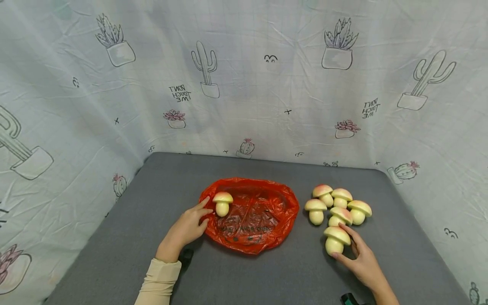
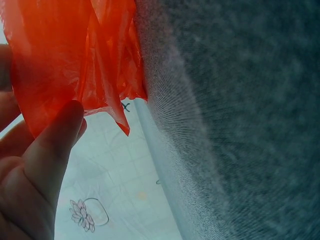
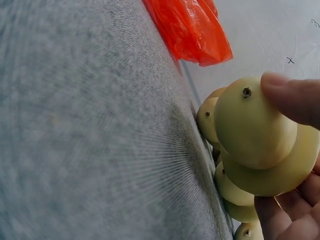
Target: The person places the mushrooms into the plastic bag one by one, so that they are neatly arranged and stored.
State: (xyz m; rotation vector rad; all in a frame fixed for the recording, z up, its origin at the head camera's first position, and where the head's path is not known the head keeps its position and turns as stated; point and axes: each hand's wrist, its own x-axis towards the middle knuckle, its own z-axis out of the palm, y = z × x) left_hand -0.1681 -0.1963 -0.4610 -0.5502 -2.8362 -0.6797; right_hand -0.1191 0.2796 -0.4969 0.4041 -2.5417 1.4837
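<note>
My left hand [image 1: 187, 228] pinches the near-left rim of a red plastic bag [image 1: 288, 231], thumb on one side and fingers on the other, as the left wrist view shows. The bag [image 2: 55, 60] lies wide open on the table. Inside it, by the left rim, is one toy mushroom [image 1: 223, 204] with a red-and-yellow cap. On the right, my right hand [image 1: 364, 260] grips another toy mushroom [image 1: 335, 243] between thumb and fingers. In the right wrist view this mushroom [image 3: 255, 125] has its pale stem toward the camera, with a small dark spot on the stem's end.
Beyond the held mushroom several more toy mushrooms stand close together, among them a left one [image 1: 315, 211] and a right one [image 1: 359, 211]. All stand on a grey cloth-covered table [image 1: 282, 275]. A white curtain [image 1: 244, 84] printed with cacti surrounds the table's back and sides.
</note>
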